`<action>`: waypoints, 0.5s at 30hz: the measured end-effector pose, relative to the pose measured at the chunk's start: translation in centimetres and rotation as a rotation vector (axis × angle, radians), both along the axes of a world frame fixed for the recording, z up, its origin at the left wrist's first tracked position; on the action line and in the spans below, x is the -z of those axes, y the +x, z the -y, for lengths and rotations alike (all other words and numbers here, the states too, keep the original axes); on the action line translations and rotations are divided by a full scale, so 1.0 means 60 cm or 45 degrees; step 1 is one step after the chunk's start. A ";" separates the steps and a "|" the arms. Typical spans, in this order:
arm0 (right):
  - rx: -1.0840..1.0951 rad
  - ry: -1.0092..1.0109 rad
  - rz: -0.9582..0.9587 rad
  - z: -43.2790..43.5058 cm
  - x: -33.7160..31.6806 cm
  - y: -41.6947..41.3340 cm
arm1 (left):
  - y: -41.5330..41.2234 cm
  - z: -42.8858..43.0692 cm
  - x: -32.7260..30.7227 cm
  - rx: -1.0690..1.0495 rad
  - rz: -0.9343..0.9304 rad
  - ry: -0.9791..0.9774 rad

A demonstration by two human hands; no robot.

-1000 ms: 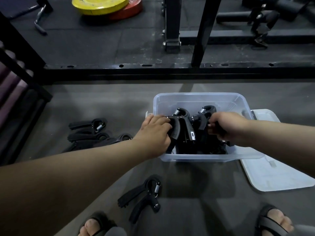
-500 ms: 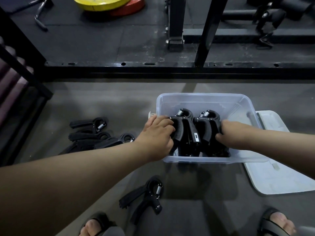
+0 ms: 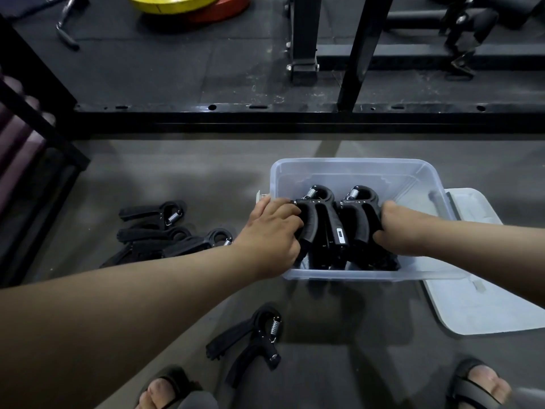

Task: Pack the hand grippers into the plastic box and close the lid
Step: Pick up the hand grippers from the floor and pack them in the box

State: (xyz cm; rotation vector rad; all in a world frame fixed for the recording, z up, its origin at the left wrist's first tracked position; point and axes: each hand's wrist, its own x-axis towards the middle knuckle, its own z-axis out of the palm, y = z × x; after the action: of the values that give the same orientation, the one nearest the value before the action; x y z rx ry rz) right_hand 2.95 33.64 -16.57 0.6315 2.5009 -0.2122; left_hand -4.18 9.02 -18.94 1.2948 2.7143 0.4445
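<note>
Centre frame: clear plastic box [image 3: 351, 168] holds two black spring hand grippers [image 3: 334, 225], now upright and touching side by side. A second ago they sat askew. My read on the left hand [image 3: 271, 231]: fingers curled round the left gripper's handle. Right hand [image 3: 396, 228] has shifted in against the right gripper, fingers hidden, so I cannot tell its grip. Pale flat plastic lid [image 3: 486, 305] lies off at right. One loose black gripper [image 3: 250, 339] lower centre, a pile of black grippers [image 3: 165, 234] at left.

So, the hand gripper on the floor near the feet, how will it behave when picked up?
This hand gripper probably lifts as one stiff piece, its thick handles joined by a metal spring. Lying flat and splayed, it seems unlikely to roll.
</note>
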 end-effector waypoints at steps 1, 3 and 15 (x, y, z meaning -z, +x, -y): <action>0.005 0.002 0.005 0.001 -0.001 -0.001 | 0.000 0.000 -0.001 0.003 -0.002 0.000; 0.013 -0.002 0.018 0.001 -0.002 -0.001 | -0.001 0.001 -0.002 0.011 -0.003 -0.002; -0.082 0.050 0.147 0.011 -0.007 0.008 | -0.003 0.000 0.000 0.039 -0.015 0.035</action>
State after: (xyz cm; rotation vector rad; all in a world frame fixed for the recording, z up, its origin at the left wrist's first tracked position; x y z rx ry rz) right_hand 3.41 33.00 -16.16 0.5620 2.4152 -0.1005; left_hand -4.34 8.99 -18.93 1.3478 2.7038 0.4742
